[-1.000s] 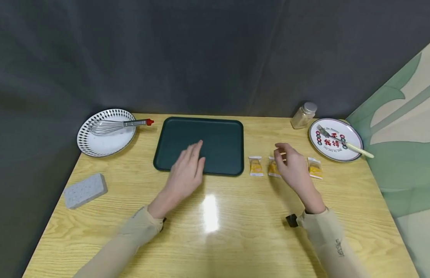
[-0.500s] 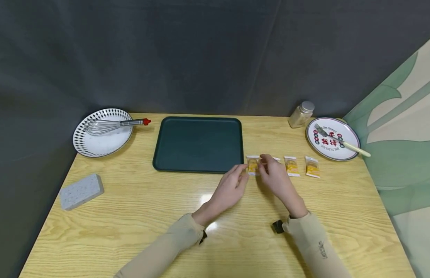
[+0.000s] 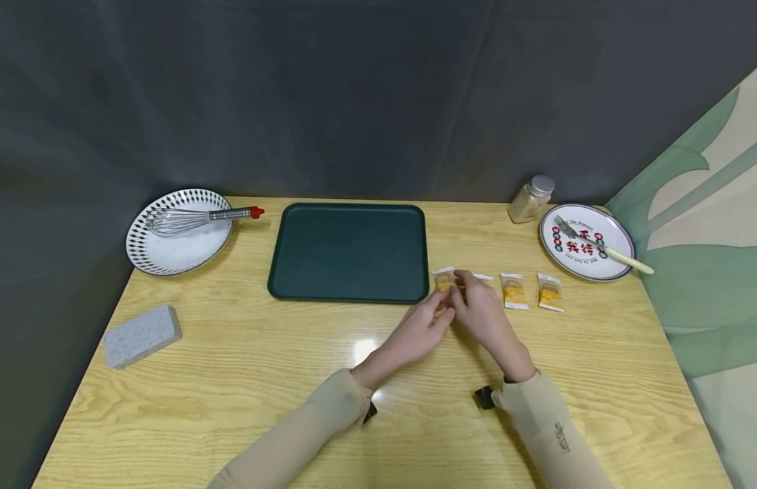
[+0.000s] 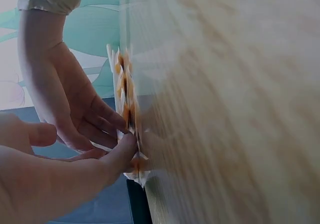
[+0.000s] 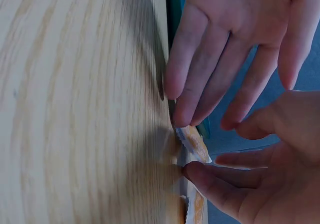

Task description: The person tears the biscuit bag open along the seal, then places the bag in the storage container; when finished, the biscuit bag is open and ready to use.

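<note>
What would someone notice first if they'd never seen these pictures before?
Probably the big dark green tray, lying at the back of the wooden table, near the middle. Next might be the left hand and right hand, close together just right of the tray, at the leftmost yellow-and-white packet in a row. The red-tipped whisk, resting across the patterned dish at the far left, stands out too.

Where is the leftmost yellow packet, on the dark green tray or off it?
Off: in the head view, the packet is beyond the right edge of the tray, a strip of table showing between.
</note>
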Tool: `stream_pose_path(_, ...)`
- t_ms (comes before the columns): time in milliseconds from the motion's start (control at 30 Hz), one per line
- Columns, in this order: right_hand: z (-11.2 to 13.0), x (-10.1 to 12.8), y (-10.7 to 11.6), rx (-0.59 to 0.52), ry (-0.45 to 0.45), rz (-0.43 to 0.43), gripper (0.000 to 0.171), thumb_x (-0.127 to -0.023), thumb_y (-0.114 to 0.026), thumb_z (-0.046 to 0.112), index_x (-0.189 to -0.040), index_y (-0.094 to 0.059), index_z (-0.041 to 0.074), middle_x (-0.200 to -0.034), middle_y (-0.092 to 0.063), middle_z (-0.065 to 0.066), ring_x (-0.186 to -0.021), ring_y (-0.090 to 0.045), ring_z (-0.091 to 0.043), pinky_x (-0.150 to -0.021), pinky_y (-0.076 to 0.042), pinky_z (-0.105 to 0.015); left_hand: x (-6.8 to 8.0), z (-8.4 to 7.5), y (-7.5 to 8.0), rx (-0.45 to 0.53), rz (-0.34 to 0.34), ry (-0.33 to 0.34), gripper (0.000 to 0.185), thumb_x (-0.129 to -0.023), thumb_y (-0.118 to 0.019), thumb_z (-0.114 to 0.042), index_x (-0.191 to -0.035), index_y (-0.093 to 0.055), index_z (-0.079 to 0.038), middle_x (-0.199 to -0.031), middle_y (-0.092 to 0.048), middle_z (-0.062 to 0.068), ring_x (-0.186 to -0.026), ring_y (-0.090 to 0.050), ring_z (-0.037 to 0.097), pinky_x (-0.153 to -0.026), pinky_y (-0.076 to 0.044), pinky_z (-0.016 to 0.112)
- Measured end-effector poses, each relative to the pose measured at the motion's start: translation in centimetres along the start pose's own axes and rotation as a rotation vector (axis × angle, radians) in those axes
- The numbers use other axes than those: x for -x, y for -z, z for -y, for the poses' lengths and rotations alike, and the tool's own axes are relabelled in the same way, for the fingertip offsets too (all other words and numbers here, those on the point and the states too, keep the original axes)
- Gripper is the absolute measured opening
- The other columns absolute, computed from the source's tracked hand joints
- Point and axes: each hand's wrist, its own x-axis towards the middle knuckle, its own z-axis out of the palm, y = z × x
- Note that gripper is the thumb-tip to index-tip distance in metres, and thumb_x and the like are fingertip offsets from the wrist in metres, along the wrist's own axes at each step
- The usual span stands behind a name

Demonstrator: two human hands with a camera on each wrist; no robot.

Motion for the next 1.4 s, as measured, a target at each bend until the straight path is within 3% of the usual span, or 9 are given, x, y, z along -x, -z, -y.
stream_pose_path(133, 0.0, 0.0, -0.2, -0.015, 0.005, -0.01, 0.037, -0.108, -0.054, -0.001, -0.139, -0.055, -0.02, -0.127, -0.065, -0.039, -0.109, -0.07, -0.051, -0.087, -0.06, -0.06, -0.5, 0.4, -0.1, -0.015, -0.012, 0.041, 0.047, -0.117, -0.044, -0.032, -0.153, -0.054, -0.004, -0.147, -0.062, 0.01, -0.133, -0.061, 0.02, -0.103, -0.055, 0.033)
stream_pose_path(367, -0.1, 0.4, -0.1, -0.113, 0.029, -0.101, 0.035, -0.1, -0.06, -0.015, -0.134, -0.057, -0.021, -0.116, -0.068, -0.035, -0.101, -0.073, -0.049, -0.084, -0.061, -0.058, 0.9, -2.4, 1.0, 0.186, -0.015, 0.148, 0.049, -0.117, -0.042, -0.025, -0.158, -0.047, 0.001, -0.158, -0.052, 0.017, -0.142, -0.055, 0.032, -0.114, -0.048, 0.047)
stream_pose_path(500, 0.2, 0.7, 0.2, -0.184, 0.01, -0.13, 0.032, -0.099, -0.064, -0.014, -0.13, -0.063, -0.018, -0.112, -0.072, -0.03, -0.094, -0.074, -0.046, -0.081, -0.064, -0.053, 1.8, -2.5, 1.5, 0.237, -0.05, 0.124, 0.047, -0.117, -0.043, -0.025, -0.158, -0.047, -0.002, -0.159, -0.051, 0.016, -0.144, -0.053, 0.031, -0.117, -0.045, 0.047)
stream_pose_path(633, 0.7, 1.0, 0.8, -0.26, -0.019, -0.14, 0.027, -0.098, -0.071, -0.01, -0.125, -0.069, -0.013, -0.11, -0.075, -0.027, -0.093, -0.076, -0.043, -0.076, -0.062, -0.028, 2.7, -2.4, 2.2, 0.266, -0.095, 0.083, 0.046, -0.117, -0.047, -0.024, -0.156, -0.048, 0.0, -0.156, -0.055, 0.016, -0.143, -0.054, 0.029, -0.117, -0.045, 0.044)
stream_pose_path(767, 1.3, 1.6, 1.1, -0.371, -0.054, -0.139, 0.022, -0.099, -0.072, -0.009, -0.12, -0.074, -0.01, -0.105, -0.075, -0.026, -0.094, -0.076, -0.04, -0.072, -0.056, -0.012, 2.7, -1.8, 3.3, 0.264, -0.218, 0.019, 0.04, -0.115, -0.054, -0.016, -0.147, -0.055, 0.007, -0.14, -0.066, 0.021, -0.129, -0.065, 0.034, -0.108, -0.053, 0.041)
stream_pose_path(867, 2.1, 2.2, 1.2, -0.433, -0.056, -0.122, 0.02, -0.099, -0.072, -0.009, -0.119, -0.074, -0.01, -0.104, -0.075, -0.024, -0.093, -0.076, -0.035, -0.073, -0.058, -0.014, 2.3, -1.4, 4.2, 0.3, -0.32, 0.006, 0.035, -0.112, -0.06, -0.011, -0.138, -0.061, 0.012, -0.128, -0.072, 0.024, -0.116, -0.072, 0.037, -0.098, -0.059, 0.042)
stream_pose_path(967, 3.1, 2.8, 1.0, -0.459, -0.039, -0.096, 0.021, -0.098, -0.073, -0.008, -0.119, -0.075, -0.009, -0.105, -0.076, -0.023, -0.093, -0.076, -0.032, -0.074, -0.059, -0.017, 2.0, -1.4, 5.0, 0.385, -0.353, 0.031, 0.031, -0.108, -0.066, -0.007, -0.131, -0.067, 0.014, -0.122, -0.073, 0.024, -0.106, -0.075, 0.031, -0.094, -0.061, 0.048)
stream_pose_path(1167, 4.3, 3.4, 0.6, -0.464, -0.029, -0.042, 0.023, -0.098, -0.074, -0.006, -0.121, -0.075, -0.005, -0.107, -0.076, -0.02, -0.093, -0.077, -0.033, -0.072, -0.059, -0.019, 2.0, -1.3, 5.9, 0.497, -0.336, 0.095, 0.019, -0.105, -0.07, -0.005, -0.113, -0.075, 0.011, -0.105, -0.077, 0.017, -0.087, -0.071, 0.01, -0.088, -0.062, 0.052)
stream_pose_path(1400, 4.9, 2.9, 0.4, -0.537, -0.031, 0.018, 0.019, -0.106, -0.068, 0.003, -0.122, -0.073, -0.005, -0.111, -0.075, -0.019, -0.093, -0.076, -0.03, -0.079, -0.065, -0.038, 2.6, -0.9, 6.8, 0.498, -0.294, 0.066, 0.014, -0.104, -0.069, 0.0, -0.105, -0.075, 0.013, -0.094, -0.077, 0.012, -0.079, -0.068, 0.01, -0.081, -0.063, 0.049)
